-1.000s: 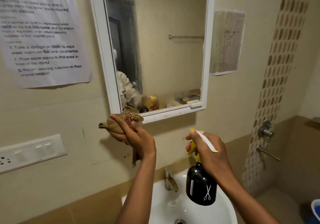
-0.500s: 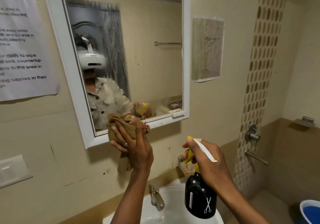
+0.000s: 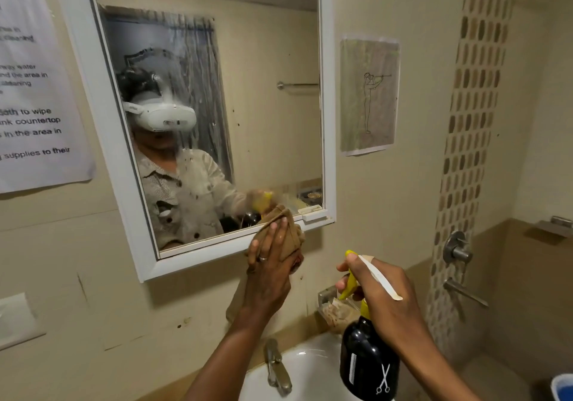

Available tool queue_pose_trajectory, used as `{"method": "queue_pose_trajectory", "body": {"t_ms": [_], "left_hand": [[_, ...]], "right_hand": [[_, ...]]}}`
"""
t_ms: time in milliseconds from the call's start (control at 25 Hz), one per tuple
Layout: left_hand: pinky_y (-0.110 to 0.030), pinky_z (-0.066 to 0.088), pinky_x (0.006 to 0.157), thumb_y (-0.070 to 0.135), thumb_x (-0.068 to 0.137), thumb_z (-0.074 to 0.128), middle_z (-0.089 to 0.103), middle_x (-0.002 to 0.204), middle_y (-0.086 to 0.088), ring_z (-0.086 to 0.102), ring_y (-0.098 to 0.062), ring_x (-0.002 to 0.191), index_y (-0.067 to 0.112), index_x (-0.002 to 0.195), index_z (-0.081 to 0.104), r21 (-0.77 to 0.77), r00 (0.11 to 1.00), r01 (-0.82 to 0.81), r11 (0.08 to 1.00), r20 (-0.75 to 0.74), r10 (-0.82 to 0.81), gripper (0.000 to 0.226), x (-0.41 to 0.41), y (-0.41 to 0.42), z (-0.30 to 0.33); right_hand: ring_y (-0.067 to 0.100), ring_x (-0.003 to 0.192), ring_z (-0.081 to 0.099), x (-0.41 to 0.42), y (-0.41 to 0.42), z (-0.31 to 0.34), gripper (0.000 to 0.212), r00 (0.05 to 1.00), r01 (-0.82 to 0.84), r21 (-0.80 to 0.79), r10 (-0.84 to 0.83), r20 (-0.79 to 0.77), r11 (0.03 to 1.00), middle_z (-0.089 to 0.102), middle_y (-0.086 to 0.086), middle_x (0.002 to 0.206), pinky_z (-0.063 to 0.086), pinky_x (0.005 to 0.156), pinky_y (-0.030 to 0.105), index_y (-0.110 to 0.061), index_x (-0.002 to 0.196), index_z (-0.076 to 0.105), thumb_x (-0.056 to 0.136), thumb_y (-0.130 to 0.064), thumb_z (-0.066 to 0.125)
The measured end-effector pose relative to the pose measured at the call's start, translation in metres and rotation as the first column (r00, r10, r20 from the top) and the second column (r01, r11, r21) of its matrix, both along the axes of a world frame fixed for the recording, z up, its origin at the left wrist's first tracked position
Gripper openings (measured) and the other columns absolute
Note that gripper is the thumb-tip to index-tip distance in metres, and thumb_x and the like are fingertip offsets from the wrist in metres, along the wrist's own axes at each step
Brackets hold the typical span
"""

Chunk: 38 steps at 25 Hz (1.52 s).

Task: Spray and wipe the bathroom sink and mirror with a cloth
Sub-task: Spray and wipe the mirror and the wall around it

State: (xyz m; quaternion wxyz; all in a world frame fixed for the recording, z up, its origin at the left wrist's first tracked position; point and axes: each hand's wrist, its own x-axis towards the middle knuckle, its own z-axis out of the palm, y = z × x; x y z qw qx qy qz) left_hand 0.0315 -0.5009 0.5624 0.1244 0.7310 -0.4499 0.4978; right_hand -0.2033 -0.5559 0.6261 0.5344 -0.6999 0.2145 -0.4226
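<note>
A white-framed mirror [image 3: 266, 140] hangs on the beige wall, its glass streaked and spotted. My left hand [image 3: 271, 268] presses a bunched brown cloth [image 3: 286, 234] against the mirror's lower frame, near its right corner. My right hand [image 3: 376, 292] grips a black spray bottle [image 3: 367, 362] by its yellow-and-white trigger head, held upright over the white sink [image 3: 313, 369]. A metal tap [image 3: 277, 368] stands at the sink's back edge.
A printed instruction sheet [image 3: 37, 96] and a wall switch plate [image 3: 17, 321] are on the left. A small drawing [image 3: 369, 96] hangs to the mirror's right. Shower valves [image 3: 457, 251] sit on the mosaic strip; a soap dish [image 3: 336, 307] is behind the bottle; a blue bucket [image 3: 562, 386] is bottom right.
The view has shifted, so the mirror appears further left. My left hand with the cloth has slid rightward along the mirror's bottom edge. My right hand still holds the bottle in the same spot.
</note>
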Motion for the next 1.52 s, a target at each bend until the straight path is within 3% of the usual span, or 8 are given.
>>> {"method": "queue_pose_trajectory", "body": {"t_ms": [160, 480, 560, 680, 880, 1120, 1320, 1520], "left_hand": [[-0.043, 0.002, 0.121, 0.024, 0.09, 0.04, 0.031, 0.163, -0.008, 0.022, -0.024, 0.152, 0.031, 0.134, 0.064, 0.132, 0.992, 0.087, 0.988, 0.08, -0.098, 0.05, 0.0, -0.007, 0.008], [-0.042, 0.015, 0.119, 0.028, 0.091, 0.054, 0.037, 0.161, -0.004, 0.033, -0.025, 0.149, 0.032, 0.135, 0.059, 0.322, 0.969, 0.197, 0.926, 0.077, -0.233, 0.044, 0.014, 0.001, 0.011], [-0.04, 0.022, 0.112, 0.019, 0.079, 0.064, 0.044, 0.156, -0.003, 0.04, -0.024, 0.142, 0.031, 0.136, 0.059, 0.38, 0.973, 0.205, 0.902, 0.018, -0.229, 0.058, 0.017, 0.008, 0.01], [-0.037, 0.027, 0.094, 0.018, 0.069, 0.064, 0.042, 0.148, -0.003, 0.044, -0.026, 0.132, 0.03, 0.135, 0.054, 0.334, 0.968, 0.252, 0.908, -0.076, -0.24, 0.068, 0.008, 0.02, 0.002], [-0.039, 0.031, 0.098, 0.027, 0.095, 0.049, 0.039, 0.158, -0.007, 0.036, -0.027, 0.143, 0.023, 0.145, 0.052, 0.033, 0.95, 0.286, 0.958, -0.138, -0.279, 0.05, -0.033, 0.007, 0.003], [-0.041, 0.027, 0.108, 0.023, 0.11, 0.013, 0.033, 0.163, -0.005, 0.038, -0.026, 0.147, 0.021, 0.149, 0.048, 0.185, 0.981, 0.147, 0.972, 0.097, -0.167, 0.053, -0.016, -0.031, 0.027], [-0.046, 0.006, 0.125, 0.033, 0.106, 0.037, 0.015, 0.167, -0.014, 0.011, -0.027, 0.156, 0.008, 0.157, 0.028, 0.259, 0.965, 0.002, 0.966, 0.254, -0.07, 0.058, -0.012, -0.067, 0.031], [-0.05, -0.008, 0.123, 0.025, 0.102, 0.011, 0.027, 0.163, -0.017, 0.011, -0.03, 0.155, 0.015, 0.148, 0.049, 0.305, 0.944, -0.06, 0.95, 0.328, -0.046, 0.06, -0.038, -0.106, 0.057]], "right_hand": [[0.011, 0.061, 0.069, -0.006, -0.007, -0.002, 0.036, 1.0, 0.003, 0.018, -0.003, 0.026, 1.0, 0.075, 0.011, 0.069, 0.051, 0.055, 0.016, -0.011, 0.08, 0.078, 0.103, -0.031, 0.059], [0.01, 0.061, 0.069, -0.015, -0.004, -0.001, 0.036, 0.999, -0.003, 0.041, 0.001, 0.048, 0.999, 0.076, 0.013, 0.07, 0.052, 0.056, 0.016, -0.009, 0.08, 0.078, 0.103, -0.03, 0.059], [0.011, 0.061, 0.069, -0.017, -0.001, -0.001, 0.037, 0.999, -0.013, 0.049, 0.01, 0.051, 0.999, 0.076, 0.013, 0.07, 0.053, 0.056, 0.018, -0.01, 0.08, 0.078, 0.103, -0.031, 0.059], [0.009, 0.061, 0.069, -0.025, 0.001, 0.001, 0.037, 0.998, -0.014, 0.043, 0.011, 0.068, 0.999, 0.076, 0.009, 0.069, 0.053, 0.058, 0.016, -0.012, 0.08, 0.078, 0.103, -0.032, 0.059], [0.01, 0.061, 0.07, -0.028, -0.003, 0.001, 0.037, 0.996, 0.004, 0.05, -0.008, 0.088, 0.999, 0.076, 0.009, 0.068, 0.053, 0.06, 0.017, -0.01, 0.079, 0.078, 0.103, -0.03, 0.059], [0.015, 0.068, 0.074, -0.046, -0.016, 0.0, 0.036, 0.994, 0.036, 0.059, -0.042, 0.105, 0.998, 0.078, 0.009, 0.071, 0.053, 0.061, 0.018, -0.012, 0.081, 0.08, 0.102, -0.033, 0.058], [0.025, 0.074, 0.075, -0.055, -0.033, -0.003, 0.036, 0.992, 0.089, 0.061, -0.094, 0.079, 0.994, 0.079, 0.005, 0.073, 0.054, 0.07, 0.037, -0.019, 0.081, 0.081, 0.101, -0.038, 0.059], [0.017, 0.068, 0.073, -0.053, -0.039, -0.008, 0.039, 0.993, 0.055, 0.086, -0.063, 0.096, 0.995, 0.079, 0.007, 0.072, 0.053, 0.061, 0.021, -0.015, 0.082, 0.081, 0.092, -0.045, 0.057]]}}
